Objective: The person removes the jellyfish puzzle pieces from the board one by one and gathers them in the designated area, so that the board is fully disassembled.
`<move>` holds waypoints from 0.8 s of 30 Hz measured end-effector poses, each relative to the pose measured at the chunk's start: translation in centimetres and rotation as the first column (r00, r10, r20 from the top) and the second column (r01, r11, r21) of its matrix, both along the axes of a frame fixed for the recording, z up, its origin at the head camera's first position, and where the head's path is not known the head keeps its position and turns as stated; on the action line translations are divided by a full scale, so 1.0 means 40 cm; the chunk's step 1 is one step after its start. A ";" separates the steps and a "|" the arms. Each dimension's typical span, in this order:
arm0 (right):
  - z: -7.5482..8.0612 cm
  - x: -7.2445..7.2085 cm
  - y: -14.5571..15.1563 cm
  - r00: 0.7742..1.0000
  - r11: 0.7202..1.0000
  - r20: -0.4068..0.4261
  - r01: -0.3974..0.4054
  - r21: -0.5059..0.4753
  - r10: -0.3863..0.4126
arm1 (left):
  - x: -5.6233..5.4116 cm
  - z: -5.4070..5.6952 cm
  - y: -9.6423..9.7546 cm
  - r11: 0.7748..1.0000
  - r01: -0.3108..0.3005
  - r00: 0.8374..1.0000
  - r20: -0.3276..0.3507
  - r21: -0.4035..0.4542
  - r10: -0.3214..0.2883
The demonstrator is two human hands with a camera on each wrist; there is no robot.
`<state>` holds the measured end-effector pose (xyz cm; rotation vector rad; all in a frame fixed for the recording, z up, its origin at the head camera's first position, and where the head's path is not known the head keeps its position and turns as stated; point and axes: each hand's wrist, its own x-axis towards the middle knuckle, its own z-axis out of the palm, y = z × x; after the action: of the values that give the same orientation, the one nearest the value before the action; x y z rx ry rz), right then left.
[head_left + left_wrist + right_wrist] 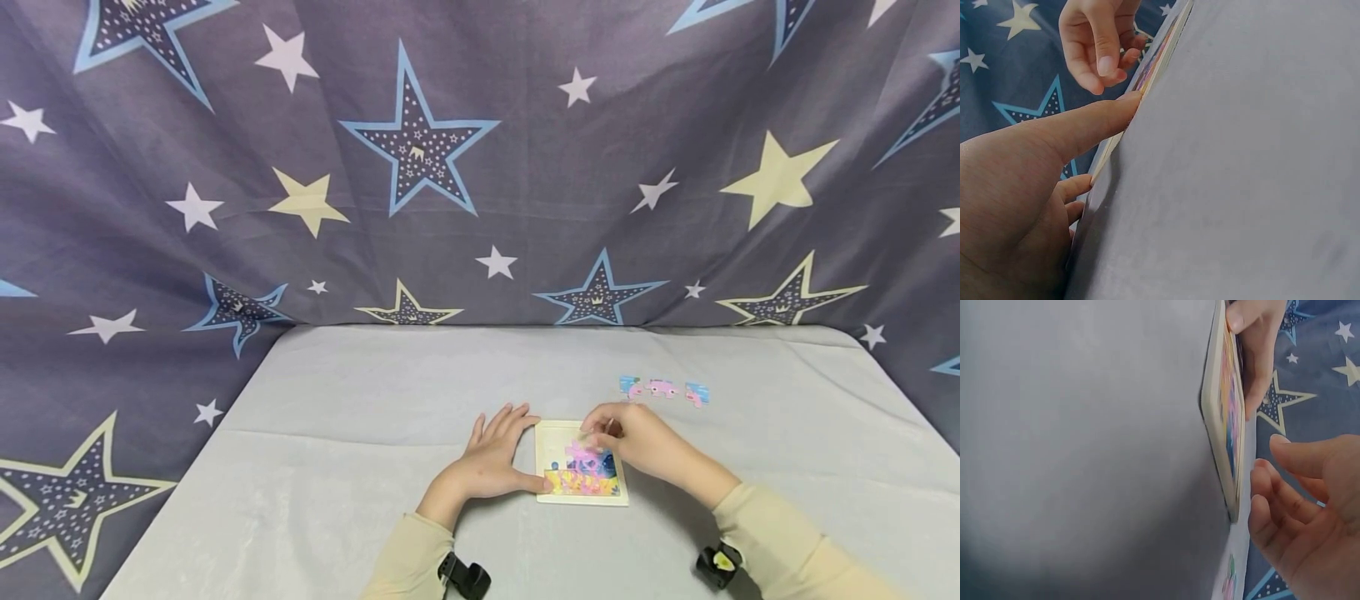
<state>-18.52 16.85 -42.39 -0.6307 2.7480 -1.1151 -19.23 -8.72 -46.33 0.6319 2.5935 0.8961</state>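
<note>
A jigsaw puzzle tray (581,500) with a cream-coloured frame lies on the table. Yellow and orange pieces (581,482) fill its lower part, with pink and dark blue ones above. The upper left of the tray shows its bare cream base. My left hand (491,462) is spread along the left side, its thumb (1125,107) pressing near the lower corner and its fingertips touching the upper corner. Over the tray's upper right is my right hand (633,429), its fingers loosely bent. In the right wrist view, nothing shows between its thumb (1300,456) and fingers.
Three loose puzzle pieces (662,387), pink and blue, lie in a row behind the right hand. A pale grey cloth (337,500) covers the table. At the table's far edge hangs a dark curtain (517,167) with stars. Both wrists wear black straps.
</note>
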 end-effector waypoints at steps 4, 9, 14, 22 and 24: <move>-0.001 0.005 -0.010 1.000 0.999 0.002 -0.026 0.019 0.026 | 0.005 0.010 -0.001 1.000 0.009 1.000 -0.011 0.003 -0.009; -0.005 0.012 -0.020 0.998 0.998 0.009 -0.055 0.034 0.055 | 0.014 0.026 -0.002 1.000 0.010 1.000 -0.010 0.006 -0.010; -0.009 0.018 -0.027 0.997 0.996 0.010 -0.074 0.042 0.073 | 0.017 0.045 0.000 1.000 0.021 1.000 0.004 0.011 -0.021; -0.013 0.018 -0.026 0.995 0.991 -0.035 -0.085 0.106 0.089 | 0.019 0.053 0.001 1.000 0.024 1.000 0.006 0.010 -0.024; -0.014 0.018 -0.025 0.994 0.989 -0.045 -0.091 0.116 0.097 | 0.019 0.052 0.001 1.000 0.022 1.000 0.009 0.008 -0.022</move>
<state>-17.82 15.85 -42.93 -0.7744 2.7674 -0.9281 -18.48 -8.68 -44.26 0.6552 2.5716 0.9007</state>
